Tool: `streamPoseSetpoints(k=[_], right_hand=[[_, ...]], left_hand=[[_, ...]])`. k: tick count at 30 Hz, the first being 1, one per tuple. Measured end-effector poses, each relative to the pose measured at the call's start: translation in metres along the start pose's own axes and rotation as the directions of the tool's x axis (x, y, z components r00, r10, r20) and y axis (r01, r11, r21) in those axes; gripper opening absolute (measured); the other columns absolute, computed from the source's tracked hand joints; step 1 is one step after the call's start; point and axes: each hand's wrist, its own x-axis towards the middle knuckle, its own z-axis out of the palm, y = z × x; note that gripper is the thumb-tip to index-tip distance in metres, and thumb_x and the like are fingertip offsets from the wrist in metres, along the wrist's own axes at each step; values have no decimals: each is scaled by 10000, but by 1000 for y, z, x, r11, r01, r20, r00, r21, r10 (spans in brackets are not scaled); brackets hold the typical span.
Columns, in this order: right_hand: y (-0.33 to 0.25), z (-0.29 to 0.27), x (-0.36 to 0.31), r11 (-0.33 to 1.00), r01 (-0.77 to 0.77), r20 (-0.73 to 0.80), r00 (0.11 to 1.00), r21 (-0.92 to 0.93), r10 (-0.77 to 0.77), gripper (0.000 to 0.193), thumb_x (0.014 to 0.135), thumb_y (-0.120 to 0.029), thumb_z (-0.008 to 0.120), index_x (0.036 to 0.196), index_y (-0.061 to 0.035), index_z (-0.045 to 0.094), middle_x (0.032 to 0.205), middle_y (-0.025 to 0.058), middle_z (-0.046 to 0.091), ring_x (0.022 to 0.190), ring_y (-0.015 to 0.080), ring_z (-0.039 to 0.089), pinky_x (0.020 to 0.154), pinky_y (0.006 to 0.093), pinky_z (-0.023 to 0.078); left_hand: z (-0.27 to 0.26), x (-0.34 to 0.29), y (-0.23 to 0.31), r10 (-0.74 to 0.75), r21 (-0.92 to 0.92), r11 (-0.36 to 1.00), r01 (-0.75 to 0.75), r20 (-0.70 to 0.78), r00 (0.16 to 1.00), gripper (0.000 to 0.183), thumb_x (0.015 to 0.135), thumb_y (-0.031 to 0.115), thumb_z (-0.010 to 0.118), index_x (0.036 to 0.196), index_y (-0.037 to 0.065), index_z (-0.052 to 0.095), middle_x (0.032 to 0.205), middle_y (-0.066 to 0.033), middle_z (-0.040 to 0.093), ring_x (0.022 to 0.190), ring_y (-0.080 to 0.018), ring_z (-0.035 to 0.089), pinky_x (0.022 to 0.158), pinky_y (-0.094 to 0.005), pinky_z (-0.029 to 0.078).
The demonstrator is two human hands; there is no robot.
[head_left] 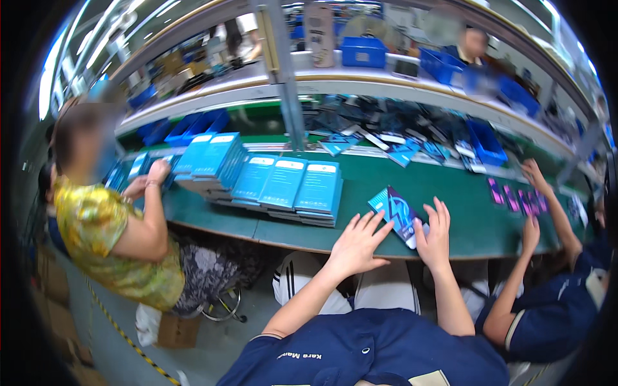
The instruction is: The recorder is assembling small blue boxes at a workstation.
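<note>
A flat blue and dark printed box (394,211) lies slantwise on the green tabletop in front of me. My left hand (358,247) is spread out at its near left side, fingertips close to its edge or touching it; I cannot tell which. On the other side, my right hand (436,238) has its fingers stretched out and apart, with the thumb at the box's lower right corner. Neither hand is closed around the box. To the left of it stand stacks of light blue boxes (281,183), piled several high.
Loose blue and white packages (386,132) are heaped under the shelf (412,85). A blue bin (484,143) stands at the back right. One person (122,225) works at the left; another person (560,302) at the right handles small pink and black items (513,199).
</note>
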Motion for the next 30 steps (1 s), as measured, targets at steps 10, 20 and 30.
streamPoseSetpoints(k=[10,20,30], right_hand=[[1,2,-6,994,-110,80,991,4,109,283,901,-238,639,1052,0,658,1185,193,631,1171,358,555,987,449,442],[2,-3,-2,995,20,251,967,93,-43,260,893,-225,642,1100,-84,711,1209,120,659,1213,345,546,1029,438,419],[1,-10,-6,939,-165,108,985,301,138,229,854,-148,682,1047,-27,698,1168,153,671,1147,324,597,974,404,468]], left_hand=[[5,-3,-6,101,-37,994,-101,1,995,795,771,571,729,1301,25,499,1519,-176,361,1429,-351,322,1139,-522,310],[0,-7,-2,49,78,996,-41,-102,994,850,778,600,707,1430,122,444,1529,-203,324,1433,-389,289,1164,-543,237],[1,-9,2,63,22,998,-61,-102,993,776,741,561,757,1354,144,530,1263,-144,558,1303,-322,469,1133,-519,302]])
